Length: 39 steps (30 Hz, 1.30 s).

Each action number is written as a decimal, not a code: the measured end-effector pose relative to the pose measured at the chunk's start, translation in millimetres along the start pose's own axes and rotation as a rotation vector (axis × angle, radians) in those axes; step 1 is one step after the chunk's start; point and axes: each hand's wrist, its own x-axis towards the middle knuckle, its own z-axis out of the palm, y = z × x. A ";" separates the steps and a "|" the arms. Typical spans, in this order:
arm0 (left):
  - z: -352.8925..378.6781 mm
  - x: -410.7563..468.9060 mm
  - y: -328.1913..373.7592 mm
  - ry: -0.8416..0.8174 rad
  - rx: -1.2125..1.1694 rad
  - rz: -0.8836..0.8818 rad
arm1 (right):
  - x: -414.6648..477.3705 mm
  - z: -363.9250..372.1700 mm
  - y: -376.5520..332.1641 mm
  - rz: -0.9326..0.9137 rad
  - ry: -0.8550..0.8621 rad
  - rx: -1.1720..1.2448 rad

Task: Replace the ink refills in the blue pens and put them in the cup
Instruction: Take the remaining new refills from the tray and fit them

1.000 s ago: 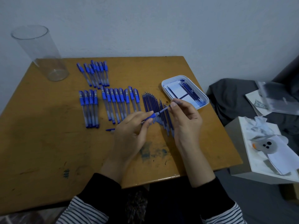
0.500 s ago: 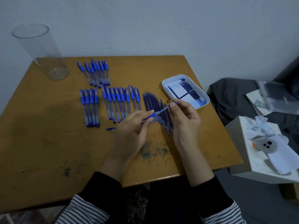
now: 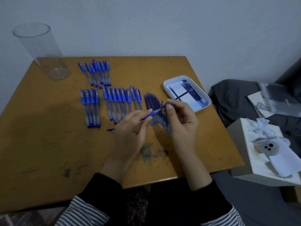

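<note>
Two grips met just above the counter (image 3: pixel 40 144). The left grip (image 3: pixel 130 132) pinched a pen (image 3: pixel 151 114) by its blue sleeve, thumb and forefinger curled round it. The right grip (image 3: pixel 182 121) pinched the thin refill (image 3: pixel 162 108) that stuck out of the pen's front end.

Directly under them lay a row of spare refills (image 3: pixel 150 101), side by side, its near end hidden by both hands. Just left of it lay a row of capped pens (image 3: pixel 120 101), and further left a set of four (image 3: pixel 91 108). A tighter bunch (image 3: pixel 97 72) lay behind these. A small blue part (image 3: pixel 110 129) lay on the wood close by the left grip; what it was I could not tell.

The clear cup (image 3: pixel 47 54) stood upright at the far left corner, well apart from the hands. A white tray (image 3: pixel 209 101) sat just beyond the right grip, with a few dark refills (image 3: pixel 189 90) lying in it. Off the counter's right edge were a white box (image 3: pixel 244 168) and a dark cloth (image 3: pixel 231 98).
</note>
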 end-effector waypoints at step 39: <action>-52.6 -7.2 -5.2 -0.028 0.036 -0.146 | -16.3 20.0 3.9 0.229 -0.186 0.015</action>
